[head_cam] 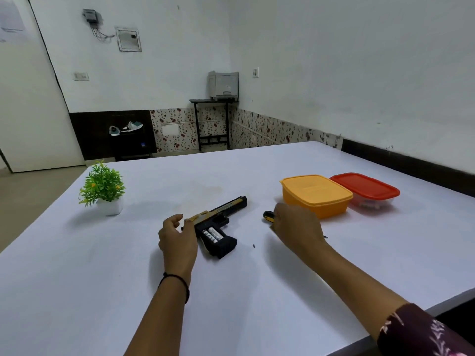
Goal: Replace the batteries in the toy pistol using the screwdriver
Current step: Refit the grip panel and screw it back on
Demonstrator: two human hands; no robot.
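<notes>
The black and gold toy pistol (pixel 220 211) lies on its side in the middle of the white table (pixel 231 291). Its grip compartment is uncovered, and two white batteries (pixel 212 234) sit inside it. My left hand (pixel 177 240) holds the pistol's rear end between thumb and fingers. My right hand (pixel 295 227) curls down over the screwdriver (pixel 268 216). Only the black and yellow handle end shows to the left of that hand. A thin dark tip pokes out on the hand's right side. A small dark screw (pixel 254 245) lies on the table between the pistol and my right hand.
An orange lidded box (pixel 317 195) stands just beyond my right hand, with a red-lidded clear box (pixel 365 190) beside it. A small green plant in a white pot (pixel 104 190) stands at the table's left. The near right table edge runs under my right forearm.
</notes>
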